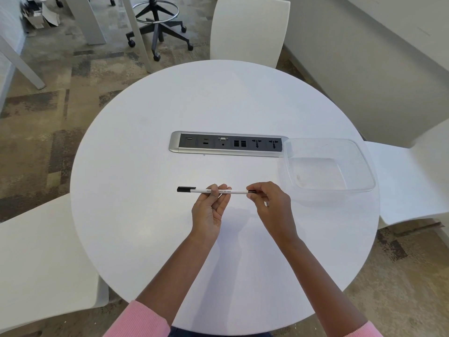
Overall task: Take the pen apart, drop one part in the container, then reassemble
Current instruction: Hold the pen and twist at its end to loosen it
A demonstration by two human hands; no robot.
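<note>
So, the pen [216, 190] lies level above the table [145, 239], its long axis running straight across me from left to right, roughly parallel to the socket strip [228, 143] farther back. At its far left end sits the black cap [186, 189], free of either hand and sticking out past my left hand [209, 210]. That hand is palm up, its fingertips [213, 193] pinched around the white barrel near the middle, over the printed lettering. Further right, my right hand [268, 203] comes in from the side, thumb and forefinger closed narrowly on the small black piece at the pen's right tip. Rightmost, the clear container [364, 164] stands empty, near my right hand but apart from it. I judge the pen is not yet separated. Since the right hand holds the end piece along the axis, pulling it outward to the right should free it, and that same hand is the nearer one to the container.
</note>
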